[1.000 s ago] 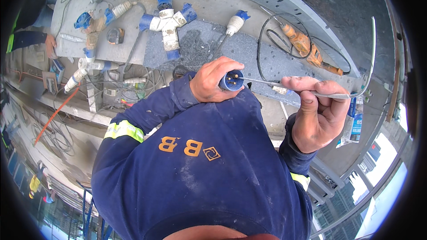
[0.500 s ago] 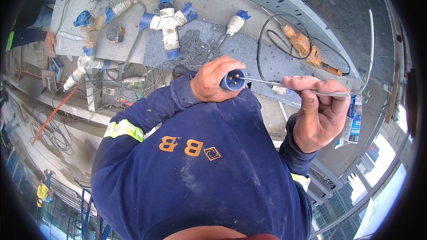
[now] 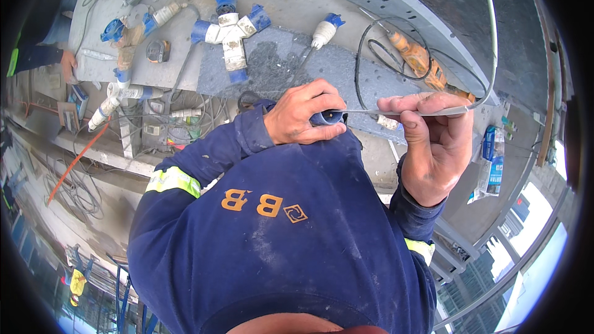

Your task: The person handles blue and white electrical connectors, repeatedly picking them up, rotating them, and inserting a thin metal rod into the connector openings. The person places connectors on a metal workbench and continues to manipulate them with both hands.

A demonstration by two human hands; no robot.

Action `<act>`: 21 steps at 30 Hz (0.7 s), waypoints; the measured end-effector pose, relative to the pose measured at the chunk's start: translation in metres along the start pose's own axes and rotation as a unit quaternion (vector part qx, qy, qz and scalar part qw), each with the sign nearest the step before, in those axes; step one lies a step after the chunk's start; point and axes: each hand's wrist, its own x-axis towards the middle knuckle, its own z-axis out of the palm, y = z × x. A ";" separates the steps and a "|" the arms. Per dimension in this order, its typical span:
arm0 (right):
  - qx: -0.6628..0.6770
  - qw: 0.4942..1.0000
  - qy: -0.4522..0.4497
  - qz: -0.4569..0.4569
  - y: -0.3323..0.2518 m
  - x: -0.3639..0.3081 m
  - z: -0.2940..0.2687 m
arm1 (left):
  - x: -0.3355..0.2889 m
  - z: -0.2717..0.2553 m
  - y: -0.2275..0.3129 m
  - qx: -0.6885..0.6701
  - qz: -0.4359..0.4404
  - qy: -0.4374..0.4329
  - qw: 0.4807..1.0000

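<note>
My left hand (image 3: 303,111) is closed round a blue round plug (image 3: 323,119), held in front of my chest. Its open end points right, and a dark hollow shows inside. To the right, my right hand (image 3: 436,148) pinches a thin grey cable-like length (image 3: 493,37) between thumb and fingers. One end of it narrows and reaches the mouth of the plug; whether it goes inside, I cannot tell. Beyond my fingers the other end bends sharply and rises, pale, to the upper right.
On the stone bench lie a four-way white and blue connector (image 3: 234,43), another white and blue connector (image 3: 325,32), a taped splitter (image 3: 129,40), a tape measure (image 3: 158,51) and an orange power tool (image 3: 417,59) with black cord. A co-worker's hand (image 3: 68,64) rests at the left edge.
My right hand has shifted left with the grey length. The plug has turned, so its brass pins no longer show clearly. My left fingers have moved slightly round it.
</note>
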 end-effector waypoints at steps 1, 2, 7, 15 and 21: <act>0.000 1.000 -0.001 0.004 0.001 0.001 -0.001 | 0.001 0.001 0.000 -0.003 0.003 0.004 1.000; 0.000 1.000 -0.003 0.008 0.003 0.001 -0.002 | 0.003 0.002 0.000 -0.005 0.006 0.009 1.000; 0.035 0.999 -0.013 0.030 0.007 -0.003 -0.008 | 0.005 0.008 0.003 -0.020 0.001 0.028 0.999; 0.115 0.990 -0.002 0.087 0.006 -0.008 -0.020 | 0.005 0.016 0.003 -0.001 -0.045 0.046 0.998; 0.260 0.954 0.114 0.102 -0.022 0.029 -0.017 | 0.005 0.015 0.008 0.055 -0.015 0.038 0.998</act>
